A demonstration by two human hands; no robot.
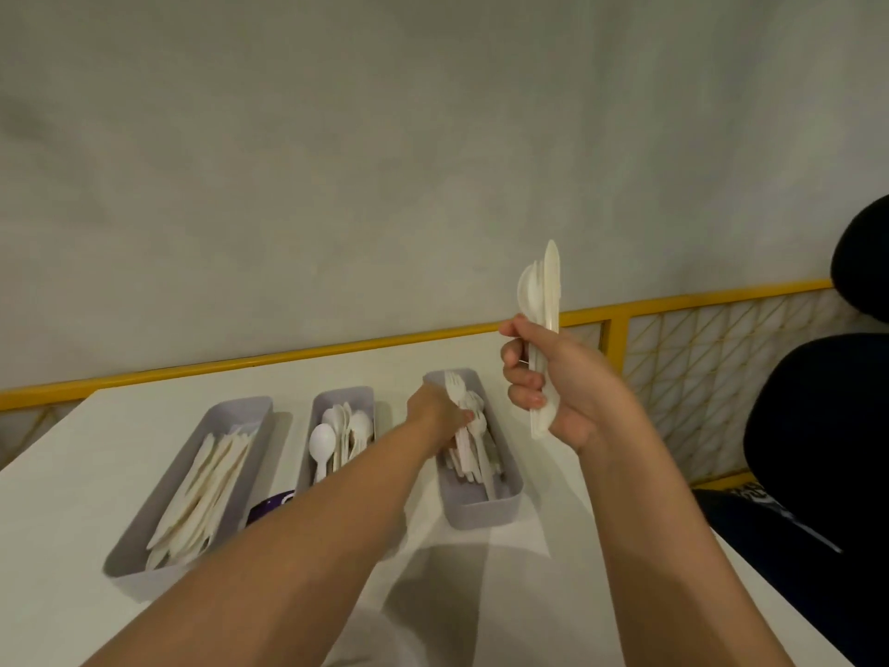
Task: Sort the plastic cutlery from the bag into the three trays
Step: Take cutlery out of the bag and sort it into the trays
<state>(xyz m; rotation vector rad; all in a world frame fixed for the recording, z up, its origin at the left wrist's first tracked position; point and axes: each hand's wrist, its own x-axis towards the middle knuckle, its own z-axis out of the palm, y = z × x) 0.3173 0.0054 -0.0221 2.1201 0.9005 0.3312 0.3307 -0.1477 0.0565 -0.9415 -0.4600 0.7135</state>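
Your right hand (558,377) is raised above the white table (72,474), fingers curled tight around an upright bundle of white plastic cutlery (542,300), with a knife tip and a spoon bowl standing out above your fist and the handle ends poking out below it. Your left hand (435,411) reaches forward across the table to the right-hand grey rectangular plastic tray (486,515), and its fingers are pinched on a white plastic fork (454,392) whose tines point away from you, over the far end of that tray. Under the fork lies a loose pile of white plastic forks (476,454) inside the same tray. The middle grey tray (344,394) holds white plastic spoons (322,445), bowls toward the far end, and your left forearm crosses over its near end. The left grey tray (240,406) holds white plastic knives (202,493) lying lengthwise. Between the left and middle trays, close to your forearm, a small purple object (269,505) shows, too hidden to tell what it is. A yellow metal rail (336,349) runs along the far edge of the table, against a pale wall. At the right edge sits a person in dark clothing (818,450).
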